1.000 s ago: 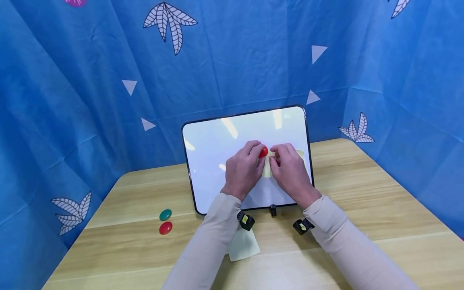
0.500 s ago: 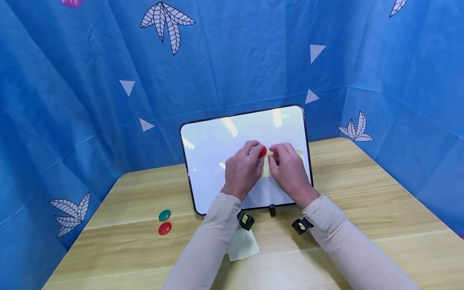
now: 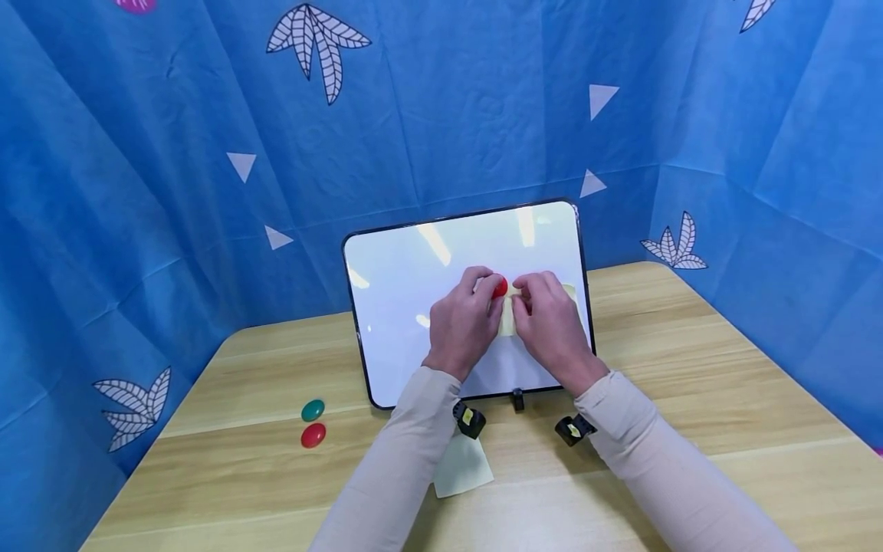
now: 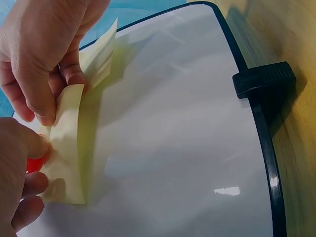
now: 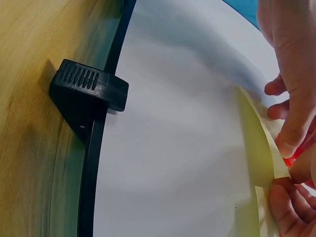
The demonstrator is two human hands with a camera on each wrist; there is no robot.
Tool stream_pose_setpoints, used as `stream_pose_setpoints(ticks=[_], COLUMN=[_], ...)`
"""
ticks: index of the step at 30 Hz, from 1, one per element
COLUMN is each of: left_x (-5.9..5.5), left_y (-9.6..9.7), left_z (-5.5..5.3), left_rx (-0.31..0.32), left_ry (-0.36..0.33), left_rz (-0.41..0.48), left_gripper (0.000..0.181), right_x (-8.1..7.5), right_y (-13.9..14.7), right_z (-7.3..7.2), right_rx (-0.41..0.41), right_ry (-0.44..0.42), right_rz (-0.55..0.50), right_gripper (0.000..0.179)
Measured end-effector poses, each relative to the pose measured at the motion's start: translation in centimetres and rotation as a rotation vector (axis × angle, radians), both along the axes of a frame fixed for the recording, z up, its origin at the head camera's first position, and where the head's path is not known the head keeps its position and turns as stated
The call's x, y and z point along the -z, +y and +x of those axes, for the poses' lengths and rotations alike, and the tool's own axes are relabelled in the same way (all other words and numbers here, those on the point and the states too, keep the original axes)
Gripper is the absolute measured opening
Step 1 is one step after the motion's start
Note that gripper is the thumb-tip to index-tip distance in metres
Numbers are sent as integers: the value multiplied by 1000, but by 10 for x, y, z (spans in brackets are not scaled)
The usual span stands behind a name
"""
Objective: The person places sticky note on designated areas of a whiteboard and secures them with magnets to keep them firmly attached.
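Note:
A framed whiteboard (image 3: 400, 337) leans upright on the table. My left hand (image 3: 460, 330) pinches a round red magnet (image 3: 500, 286) against it, over a pale yellow sticky note (image 3: 507, 319). Close beside it, my right hand (image 3: 549, 326) pinches the edge of the same sticky note (image 4: 66, 148), which stands partly away from the board. Another yellow sticky note (image 4: 101, 54) sticks out past the right fingers, its free edge lifted. The left fingers cover part of the magnet, and how it touches the note cannot be made out.
A green magnet (image 3: 313, 409) and another red magnet (image 3: 313, 435) lie on the wooden table (image 3: 276, 491) at the left. Pale paper notes (image 3: 461, 466) lie under the left forearm. A black foot (image 3: 518, 399) clasps the board's lower edge. Blue curtain (image 3: 448, 115) hangs behind.
The head view has shifted very slightly. Both hands, the red magnet and the sticky notes stay practically where they were.

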State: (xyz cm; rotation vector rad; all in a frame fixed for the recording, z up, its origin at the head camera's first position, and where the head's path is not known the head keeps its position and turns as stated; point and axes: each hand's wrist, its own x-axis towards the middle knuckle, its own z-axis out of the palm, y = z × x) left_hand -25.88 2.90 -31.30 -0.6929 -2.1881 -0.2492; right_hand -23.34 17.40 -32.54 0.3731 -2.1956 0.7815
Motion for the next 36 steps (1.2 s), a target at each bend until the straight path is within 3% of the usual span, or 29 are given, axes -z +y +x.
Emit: stream_pose_setpoints(ticks=[8,21,26,36], left_x=[0,7,16,34], left_y=[-7,-39,-58,-90], left_z=[4,20,29,39], left_rx=[33,97,109,119], left_ry=[-13,-33,-64,-86], left_rz=[29,97,105,87], left_gripper=[37,36,30,29], right_x=[0,-5,-3,5], right_y=[0,1,-5,-20], right_z=[1,4,6,11], right_rx=[12,68,11,-72], right_ry=[6,67,56,19], right_rz=[1,20,-10,49], right_gripper=[29,23,18,16])
